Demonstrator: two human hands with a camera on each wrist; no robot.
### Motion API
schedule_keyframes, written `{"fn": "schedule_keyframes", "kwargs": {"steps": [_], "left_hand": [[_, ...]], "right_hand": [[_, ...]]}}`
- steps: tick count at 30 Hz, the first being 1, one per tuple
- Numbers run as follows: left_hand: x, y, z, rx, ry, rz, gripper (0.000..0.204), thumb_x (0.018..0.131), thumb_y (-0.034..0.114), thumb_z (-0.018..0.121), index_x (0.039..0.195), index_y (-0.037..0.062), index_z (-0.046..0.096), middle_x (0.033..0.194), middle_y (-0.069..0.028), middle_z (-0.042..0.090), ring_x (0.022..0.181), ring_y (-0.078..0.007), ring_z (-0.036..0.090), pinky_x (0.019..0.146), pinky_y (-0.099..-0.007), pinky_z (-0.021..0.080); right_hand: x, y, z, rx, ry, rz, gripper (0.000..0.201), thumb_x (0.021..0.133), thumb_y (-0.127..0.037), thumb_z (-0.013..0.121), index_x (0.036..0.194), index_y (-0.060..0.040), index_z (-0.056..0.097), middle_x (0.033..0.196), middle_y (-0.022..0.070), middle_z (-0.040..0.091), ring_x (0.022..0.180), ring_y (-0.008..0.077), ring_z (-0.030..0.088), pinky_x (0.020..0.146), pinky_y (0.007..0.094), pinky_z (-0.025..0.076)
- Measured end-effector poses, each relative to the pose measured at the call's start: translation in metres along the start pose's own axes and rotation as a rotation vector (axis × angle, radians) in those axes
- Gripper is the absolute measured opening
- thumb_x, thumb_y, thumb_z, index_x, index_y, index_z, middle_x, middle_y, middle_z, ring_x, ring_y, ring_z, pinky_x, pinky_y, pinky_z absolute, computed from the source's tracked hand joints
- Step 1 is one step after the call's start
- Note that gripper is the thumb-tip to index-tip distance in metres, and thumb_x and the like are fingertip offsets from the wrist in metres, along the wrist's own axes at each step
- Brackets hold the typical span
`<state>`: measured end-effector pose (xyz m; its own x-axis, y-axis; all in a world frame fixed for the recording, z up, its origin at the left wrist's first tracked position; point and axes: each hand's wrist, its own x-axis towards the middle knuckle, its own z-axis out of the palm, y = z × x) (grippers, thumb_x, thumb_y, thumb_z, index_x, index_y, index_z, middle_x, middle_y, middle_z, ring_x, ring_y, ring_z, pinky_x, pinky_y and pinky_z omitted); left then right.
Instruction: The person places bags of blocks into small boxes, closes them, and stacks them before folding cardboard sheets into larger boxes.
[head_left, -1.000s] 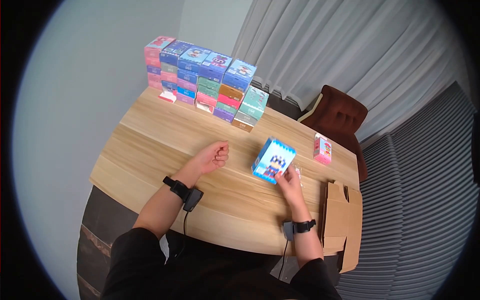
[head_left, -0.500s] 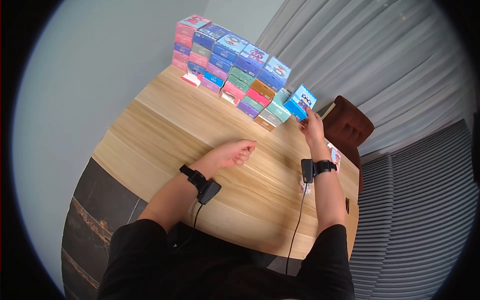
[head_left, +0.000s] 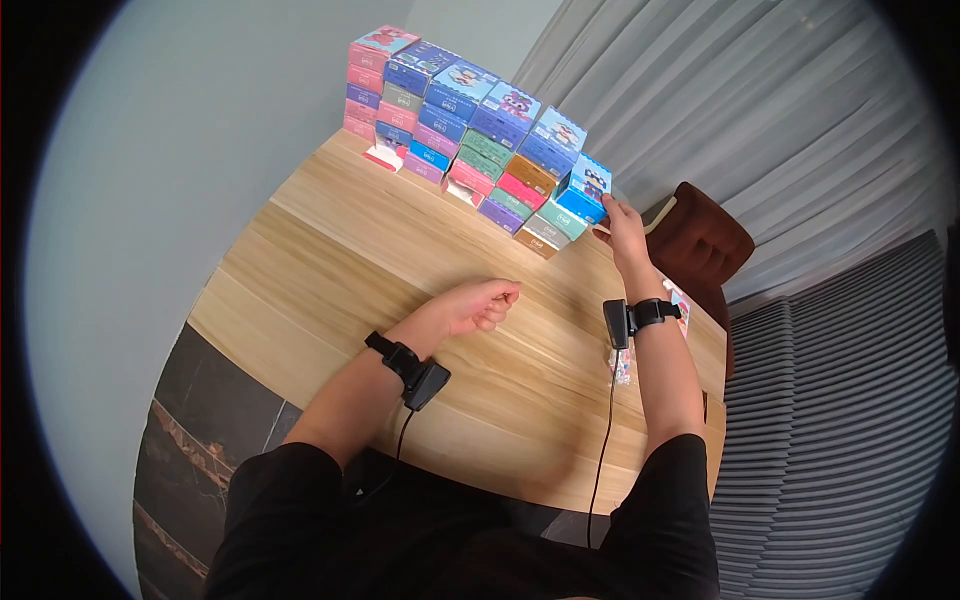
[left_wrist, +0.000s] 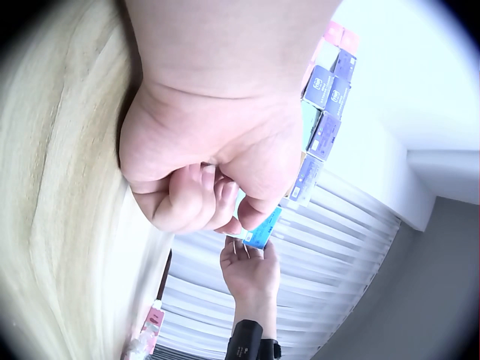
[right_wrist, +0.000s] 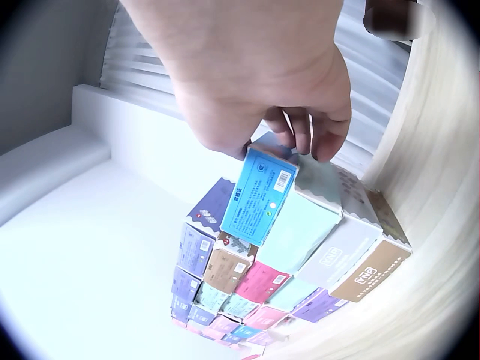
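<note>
My right hand grips a small blue toy box with a pixel-style figure on its top. In the right wrist view the box's blue end panel sits over a mint green box, thumb on one side and fingers on the other. This is the right end of a row of stacked boxes, right beside a blue-and-purple column. My left hand rests on the wooden table with its fingers loosely curled and nothing in them.
Beyond the table stand a brown chair and pale curtains. Partly behind my right forearm are a pink box and a clear packet. Cardboard shows at the right edge.
My right hand has carried the blue box from over the table's middle to the right end of the stacks, lowering it onto the green box. My left hand has stayed idle.
</note>
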<state>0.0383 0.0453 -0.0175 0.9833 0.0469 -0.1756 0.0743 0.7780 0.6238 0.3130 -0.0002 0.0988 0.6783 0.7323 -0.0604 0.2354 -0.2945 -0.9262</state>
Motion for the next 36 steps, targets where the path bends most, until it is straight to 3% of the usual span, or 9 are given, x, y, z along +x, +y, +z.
{"fn": "schedule_keyframes", "kwargs": {"steps": [9, 12, 16, 17, 20, 23, 27, 30, 36], "left_hand": [[0.000, -0.001, 0.000, -0.004, 0.027, -0.001, 0.025, 0.099, 0.028, 0.050, 0.077, 0.0144, 0.048, 0.055, 0.0089, 0.027, 0.045, -0.0030, 0.024, 0.041, -0.0207, 0.017], [0.002, -0.001, -0.001, 0.020, 0.036, -0.036, 0.026, 0.100, 0.029, 0.048, 0.078, 0.0153, 0.049, 0.054, 0.0098, 0.027, 0.046, -0.0024, 0.025, 0.040, -0.0199, 0.017], [0.002, -0.001, 0.000, 0.016, 0.055, -0.029, 0.024, 0.099, 0.027, 0.049, 0.078, 0.0153, 0.049, 0.054, 0.0103, 0.028, 0.044, -0.0020, 0.025, 0.040, -0.0195, 0.017], [0.003, -0.001, 0.000, 0.009, 0.055, -0.025, 0.023, 0.098, 0.027, 0.050, 0.079, 0.0151, 0.049, 0.054, 0.0104, 0.028, 0.044, -0.0019, 0.025, 0.039, -0.0195, 0.016], [0.003, 0.000, 0.000, 0.019, 0.078, -0.027, 0.023, 0.098, 0.027, 0.051, 0.079, 0.0158, 0.049, 0.053, 0.0106, 0.027, 0.044, -0.0019, 0.024, 0.039, -0.0196, 0.016], [0.001, 0.001, 0.004, 0.034, 0.092, -0.026, 0.023, 0.098, 0.028, 0.051, 0.079, 0.0161, 0.049, 0.053, 0.0108, 0.027, 0.044, -0.0018, 0.024, 0.039, -0.0198, 0.016], [0.003, 0.000, 0.002, 0.054, 0.091, -0.024, 0.024, 0.098, 0.028, 0.051, 0.077, 0.0161, 0.049, 0.053, 0.0107, 0.027, 0.044, -0.0020, 0.024, 0.040, -0.0201, 0.016], [0.001, 0.001, 0.006, 0.063, 0.110, -0.016, 0.024, 0.098, 0.028, 0.050, 0.077, 0.0160, 0.049, 0.053, 0.0106, 0.026, 0.044, -0.0020, 0.024, 0.040, -0.0202, 0.016], [0.000, 0.001, 0.004, 0.075, 0.094, -0.015, 0.022, 0.097, 0.025, 0.050, 0.077, 0.0156, 0.048, 0.054, 0.0103, 0.027, 0.045, -0.0024, 0.024, 0.040, -0.0203, 0.016]], "right_hand": [[-0.031, 0.024, -0.016, 0.140, -0.027, -0.058, 0.044, 0.099, -0.043, 0.050, 0.114, -0.0025, 0.060, 0.120, 0.0061, 0.061, 0.108, 0.0214, 0.058, 0.080, 0.0358, 0.050], [-0.056, 0.032, -0.037, 0.142, -0.044, -0.068, 0.038, 0.099, -0.037, 0.051, 0.113, -0.0036, 0.061, 0.120, 0.0059, 0.061, 0.107, 0.0211, 0.059, 0.080, 0.0346, 0.050], [-0.076, 0.059, -0.087, -0.061, 0.009, -0.092, 0.021, 0.093, -0.020, 0.056, 0.108, -0.0057, 0.061, 0.104, 0.0025, 0.062, 0.097, 0.0133, 0.060, 0.075, 0.0301, 0.052], [-0.082, 0.064, -0.102, -0.088, 0.041, -0.049, 0.017, 0.095, -0.020, 0.055, 0.106, -0.0081, 0.061, 0.103, -0.0001, 0.061, 0.100, 0.0127, 0.059, 0.080, 0.0306, 0.051], [-0.098, 0.086, -0.148, -0.025, 0.188, -0.018, 0.020, 0.090, -0.018, 0.058, 0.106, -0.0059, 0.062, 0.098, 0.0007, 0.062, 0.094, 0.0101, 0.060, 0.074, 0.0279, 0.052], [-0.093, 0.149, -0.203, -0.143, 0.422, -0.055, 0.030, 0.088, -0.019, 0.063, 0.112, -0.0016, 0.060, 0.105, 0.0094, 0.064, 0.096, 0.0186, 0.061, 0.083, 0.0330, 0.050], [-0.102, 0.177, -0.242, -0.469, 0.657, -0.099, 0.044, 0.089, -0.025, 0.066, 0.122, 0.0012, 0.054, 0.117, 0.0167, 0.061, 0.110, 0.0254, 0.059, 0.091, 0.0352, 0.048], [-0.104, 0.173, -0.243, -0.535, 0.670, 0.094, 0.062, 0.084, -0.033, 0.071, 0.128, 0.0052, 0.050, 0.125, 0.0251, 0.056, 0.117, 0.0297, 0.055, 0.098, 0.0363, 0.044], [-0.065, 0.217, -0.242, -0.451, 0.551, 0.115, 0.084, 0.071, -0.048, 0.078, 0.124, 0.0108, 0.050, 0.114, 0.0294, 0.062, 0.109, 0.0369, 0.062, 0.091, 0.0373, 0.049]]}}
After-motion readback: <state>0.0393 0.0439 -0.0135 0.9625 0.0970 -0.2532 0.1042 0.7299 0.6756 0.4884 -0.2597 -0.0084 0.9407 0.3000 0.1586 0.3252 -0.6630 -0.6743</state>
